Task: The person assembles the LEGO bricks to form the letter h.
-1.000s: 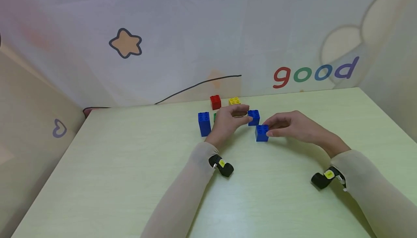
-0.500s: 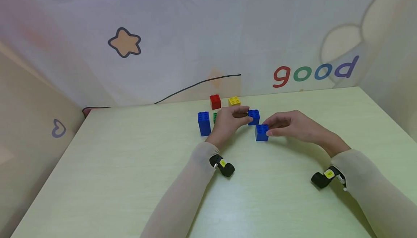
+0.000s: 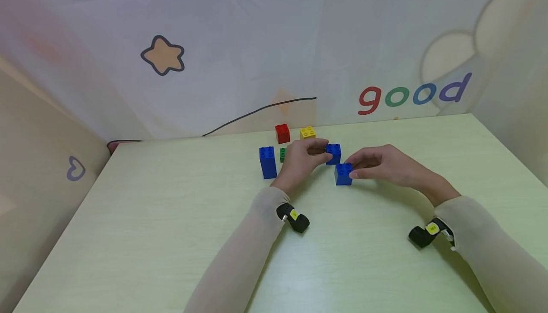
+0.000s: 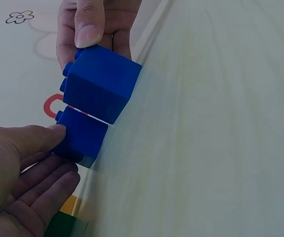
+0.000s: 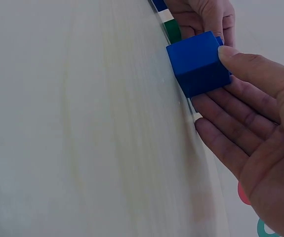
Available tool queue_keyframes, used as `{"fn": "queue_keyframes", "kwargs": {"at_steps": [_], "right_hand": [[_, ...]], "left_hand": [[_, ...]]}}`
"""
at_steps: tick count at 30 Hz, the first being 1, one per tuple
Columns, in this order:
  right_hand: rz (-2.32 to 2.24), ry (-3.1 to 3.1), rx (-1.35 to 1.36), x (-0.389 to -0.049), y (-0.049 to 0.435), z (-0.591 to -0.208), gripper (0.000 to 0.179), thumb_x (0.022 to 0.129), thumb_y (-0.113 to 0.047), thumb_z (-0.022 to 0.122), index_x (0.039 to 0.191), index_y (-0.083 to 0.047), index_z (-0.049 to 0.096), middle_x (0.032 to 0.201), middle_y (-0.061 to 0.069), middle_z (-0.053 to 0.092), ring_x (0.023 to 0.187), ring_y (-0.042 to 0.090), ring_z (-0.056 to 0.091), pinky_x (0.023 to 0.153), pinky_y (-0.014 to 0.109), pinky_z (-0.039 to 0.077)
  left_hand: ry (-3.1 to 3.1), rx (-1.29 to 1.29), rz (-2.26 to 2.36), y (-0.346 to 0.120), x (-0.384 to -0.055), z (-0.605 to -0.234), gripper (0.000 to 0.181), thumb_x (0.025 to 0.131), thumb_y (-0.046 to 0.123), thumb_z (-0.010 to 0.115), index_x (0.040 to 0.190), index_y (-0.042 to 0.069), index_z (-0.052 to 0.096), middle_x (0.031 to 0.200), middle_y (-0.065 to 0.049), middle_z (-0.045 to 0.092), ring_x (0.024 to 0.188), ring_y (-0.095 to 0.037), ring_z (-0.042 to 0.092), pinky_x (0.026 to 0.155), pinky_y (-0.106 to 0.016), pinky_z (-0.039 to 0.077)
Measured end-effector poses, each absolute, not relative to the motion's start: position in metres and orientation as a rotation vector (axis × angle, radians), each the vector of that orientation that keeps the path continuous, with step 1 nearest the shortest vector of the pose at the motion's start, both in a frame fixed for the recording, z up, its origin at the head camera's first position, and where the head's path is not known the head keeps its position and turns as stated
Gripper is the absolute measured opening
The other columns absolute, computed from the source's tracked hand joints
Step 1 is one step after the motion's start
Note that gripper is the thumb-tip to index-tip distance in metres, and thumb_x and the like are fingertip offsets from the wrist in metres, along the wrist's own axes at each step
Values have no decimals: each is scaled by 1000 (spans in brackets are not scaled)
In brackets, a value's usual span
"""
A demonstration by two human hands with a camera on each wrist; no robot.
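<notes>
My left hand (image 3: 301, 163) pinches a small blue toy brick (image 3: 333, 154) between thumb and fingers. Just in front of it and a little to the right, a second blue brick (image 3: 343, 174) is held at its right side by my right hand (image 3: 385, 165). Both bricks have their studs facing up. In the left wrist view the brick in my left hand (image 4: 80, 136) sits close beside the one in my right hand (image 4: 102, 81), a thin gap showing between them. From the right wrist, the nearer brick (image 5: 201, 64) hides the other one.
Left of my left hand stands a tall blue brick (image 3: 268, 163). A green brick (image 3: 282, 155) is partly hidden behind that hand. Farther back are a red brick (image 3: 282, 133) and a yellow brick (image 3: 307, 133), near the printed backdrop (image 3: 239, 65) at the table's rear edge.
My left wrist has shifted very slightly to the right, and a little more of the green brick shows. Both hands keep hold of their blue bricks, which stay in place.
</notes>
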State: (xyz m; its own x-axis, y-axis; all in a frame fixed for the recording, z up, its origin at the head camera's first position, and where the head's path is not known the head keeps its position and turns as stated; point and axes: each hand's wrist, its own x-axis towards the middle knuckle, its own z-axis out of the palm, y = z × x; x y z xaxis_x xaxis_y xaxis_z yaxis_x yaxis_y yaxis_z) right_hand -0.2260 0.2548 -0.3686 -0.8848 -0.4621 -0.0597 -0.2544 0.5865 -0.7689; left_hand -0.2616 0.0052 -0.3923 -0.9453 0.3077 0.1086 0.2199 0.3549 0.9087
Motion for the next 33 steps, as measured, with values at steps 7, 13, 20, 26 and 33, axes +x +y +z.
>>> {"fn": "queue_keyframes", "kwargs": {"at_steps": [7,13,20,26,33], "right_hand": [[-1180,2572,-599,-226,255,-370,35,101,-21,76,133,-7,72,125,6,74,120,27,67,102,39,55],[-1185,2582,-594,-226,254,-372,36,101,-23,77,133,-8,72,127,7,73,122,29,67,105,51,54],[-1209,2564,-600,-227,255,-374,37,101,-22,76,134,-7,71,128,7,74,122,28,67,106,51,54],[-1223,2556,-612,-227,255,-374,36,102,-23,76,134,-7,71,128,8,74,123,29,67,106,53,53],[-1229,2552,-597,-227,256,-373,34,102,-24,75,132,-8,72,125,5,75,122,29,68,105,51,53]], "left_hand": [[2540,508,1677,6,-261,-393,38,99,15,78,136,7,72,120,-1,77,109,-12,72,97,-24,56],[2580,546,1684,5,-257,-388,40,101,19,77,139,9,71,121,0,77,113,-13,71,97,-24,56],[2586,589,1708,2,-251,-379,40,101,20,76,140,8,70,123,-2,76,113,-14,71,95,-23,57],[2567,615,1760,-3,-245,-370,39,101,19,77,139,9,71,122,-2,76,110,-13,72,94,-23,57],[2541,656,1804,-5,-238,-364,39,100,18,78,137,10,72,120,-2,77,107,-11,73,91,-22,58]]}}
